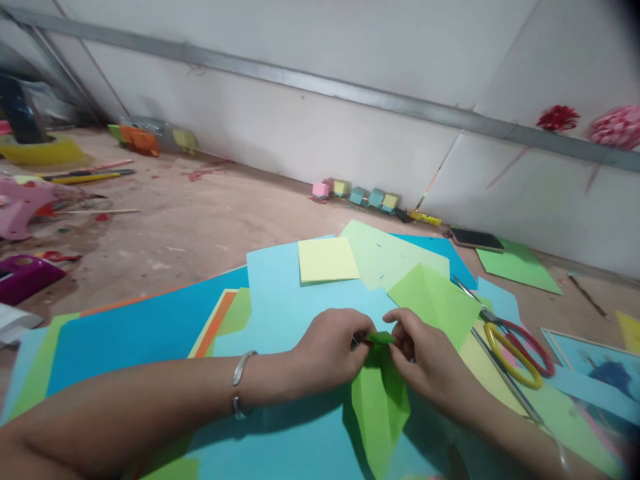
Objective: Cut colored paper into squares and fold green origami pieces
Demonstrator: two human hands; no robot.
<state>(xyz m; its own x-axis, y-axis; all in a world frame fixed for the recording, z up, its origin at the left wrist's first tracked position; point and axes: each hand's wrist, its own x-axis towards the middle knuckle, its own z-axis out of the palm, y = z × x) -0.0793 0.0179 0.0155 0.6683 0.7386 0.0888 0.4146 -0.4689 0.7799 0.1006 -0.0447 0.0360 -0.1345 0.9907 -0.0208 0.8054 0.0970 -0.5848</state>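
A folded green paper (381,407) hangs lengthwise between my two hands, its lower end tapering to a point over light blue sheets. My left hand (333,350), below a silver bangle on the wrist, pinches the paper's narrow upper end from the left. On the right side of that same end, my right hand (423,353) grips it between thumb and fingers, with the index finger raised and bent. A creased light green square (435,300) lies just beyond my right hand. Scissors with yellow and red handles (513,353) rest to the right.
Colored sheets (150,333) spread across the table, with a pale yellow pad (328,259) on top. Small paper cubes (357,195) and a phone (477,239) sit near the wall. A pink glue gun (23,203) and a purple tool (30,277) are at the left.
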